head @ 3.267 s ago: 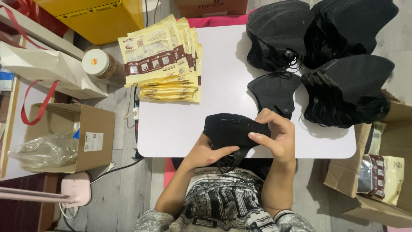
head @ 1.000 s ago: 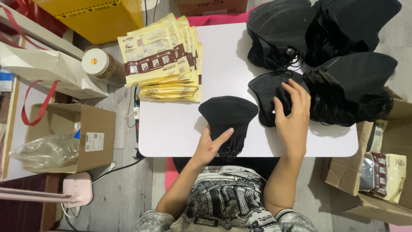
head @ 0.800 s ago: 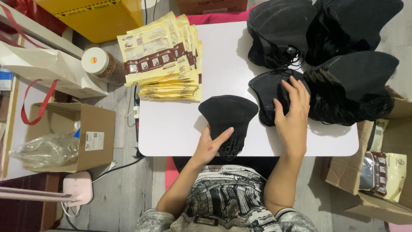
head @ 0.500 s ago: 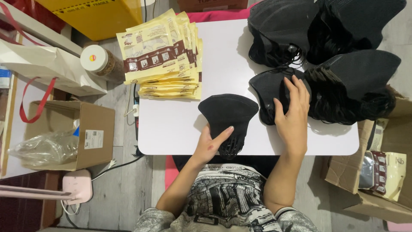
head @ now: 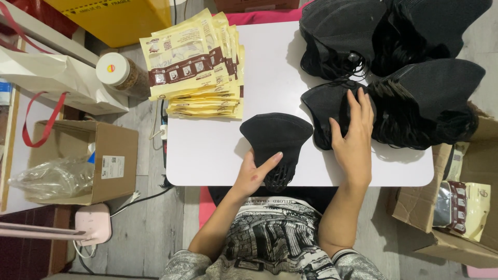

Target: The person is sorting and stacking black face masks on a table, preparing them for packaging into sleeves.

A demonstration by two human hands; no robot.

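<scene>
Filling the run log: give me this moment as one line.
left hand: on folded black fabric mask | right hand: on black mask pile | white table

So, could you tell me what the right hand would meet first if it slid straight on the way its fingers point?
Probably the tangle of ear loops on the upper black mask pile; the right hand already rests on a black mask.

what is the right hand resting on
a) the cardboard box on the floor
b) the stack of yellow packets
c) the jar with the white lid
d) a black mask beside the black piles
d, the right hand lies flat on a black mask at the edge of the black piles, well away from the yellow packets.
</scene>
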